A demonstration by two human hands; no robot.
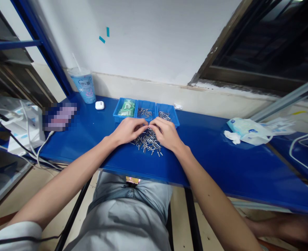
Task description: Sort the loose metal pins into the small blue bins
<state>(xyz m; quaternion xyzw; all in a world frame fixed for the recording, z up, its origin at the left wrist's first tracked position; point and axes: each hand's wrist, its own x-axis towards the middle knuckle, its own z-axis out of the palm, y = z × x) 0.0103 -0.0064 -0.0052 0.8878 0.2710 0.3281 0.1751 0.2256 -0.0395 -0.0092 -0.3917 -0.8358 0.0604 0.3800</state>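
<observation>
A loose pile of silver blind rivets [149, 142] lies on the blue table, right under my hands. My left hand [129, 130] reaches over the pile's left side, its thumb and fingers bent together. From the other side comes my right hand [166, 133], also in a pinch, and the fingertips of both hands meet above the rivets. Whatever sits between the fingertips is too small to make out. Just behind stand three joined blue bins: the left bin [117, 116] holds green-and-clear packets, while the middle bin [147, 104] and the right bin [173, 111] hold more rivets.
A blue cup with a straw [83, 85] and a white earbud case [99, 105] stand back left. White power strips [28, 134] with cables lie at the left. At right is a tissue pack [249, 130] beside a crumpled tissue [232, 137]. Another person's limb [282, 226] shows lower right.
</observation>
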